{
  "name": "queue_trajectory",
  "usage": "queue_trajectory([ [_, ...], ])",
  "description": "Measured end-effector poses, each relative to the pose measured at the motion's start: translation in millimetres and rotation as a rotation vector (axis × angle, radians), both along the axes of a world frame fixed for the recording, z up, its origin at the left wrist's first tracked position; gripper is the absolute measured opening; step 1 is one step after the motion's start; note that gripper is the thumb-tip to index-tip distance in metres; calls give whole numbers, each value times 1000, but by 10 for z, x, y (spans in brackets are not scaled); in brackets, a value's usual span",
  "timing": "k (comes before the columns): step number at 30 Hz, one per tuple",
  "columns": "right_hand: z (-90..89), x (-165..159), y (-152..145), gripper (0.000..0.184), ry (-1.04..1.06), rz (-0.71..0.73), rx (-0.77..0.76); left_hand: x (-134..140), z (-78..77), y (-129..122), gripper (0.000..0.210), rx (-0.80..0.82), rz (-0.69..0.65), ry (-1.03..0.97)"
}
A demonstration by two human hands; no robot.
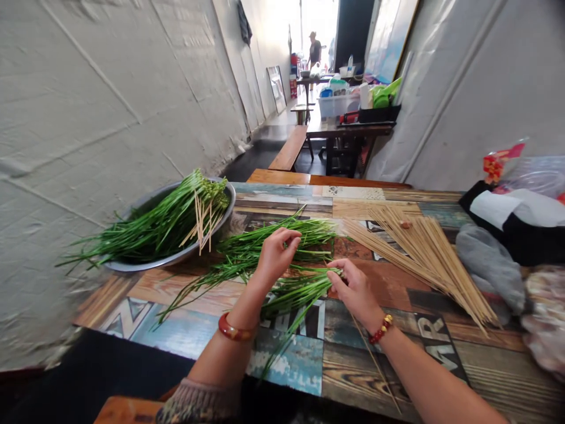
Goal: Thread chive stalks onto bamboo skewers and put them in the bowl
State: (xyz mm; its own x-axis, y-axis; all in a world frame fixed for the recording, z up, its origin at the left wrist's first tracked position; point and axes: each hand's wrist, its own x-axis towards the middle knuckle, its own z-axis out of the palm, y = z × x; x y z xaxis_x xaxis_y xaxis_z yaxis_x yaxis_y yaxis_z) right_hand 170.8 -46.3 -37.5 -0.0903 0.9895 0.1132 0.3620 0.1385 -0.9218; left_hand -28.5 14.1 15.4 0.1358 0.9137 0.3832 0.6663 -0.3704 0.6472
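My right hand (pixel 354 290) pinches the pale ends of a small bunch of chives (pixel 304 285). A thin bamboo skewer (pixel 375 359) runs from under that hand toward the table's near edge; whether it pierces the stalks is hidden. My left hand (pixel 279 252) hovers over the greens with its fingers curled together, and anything between them is too small to make out. Behind it a larger pile of loose chives (pixel 273 238) lies on the table. To the right, many bare bamboo skewers (pixel 424 253) are fanned out.
A metal basin (pixel 176 259) at the left holds more chives, with skewered ones on top. Plastic bags (pixel 488 262) and a black-and-white bundle (pixel 516 218) sit at the right edge. Beyond the patterned table (pixel 291 359) stand a bench (pixel 289 147), other tables and a distant person (pixel 315 50).
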Motion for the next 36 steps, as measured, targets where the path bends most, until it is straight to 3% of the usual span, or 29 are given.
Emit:
queue_trajectory([
  [4,17,-10,-4,21,21,12,10,-58,117,328,24,3,61,219],
  [8,29,-21,1,19,58,23,25,-12,153,723,25,-125,174,435],
  [12,17,-26,18,17,44,22,61,42,40,992,25,-192,249,480],
  [16,10,-24,28,16,6,-2,109,46,-79,1077,24,-277,299,491],
  [22,12,-9,30,17,22,-52,120,88,66,805,21,-137,274,471],
  [29,19,-1,27,29,216,-69,-21,188,236,222,15,257,161,471],
  [36,80,27,43,55,446,-79,-220,128,352,-216,19,338,89,587],
])
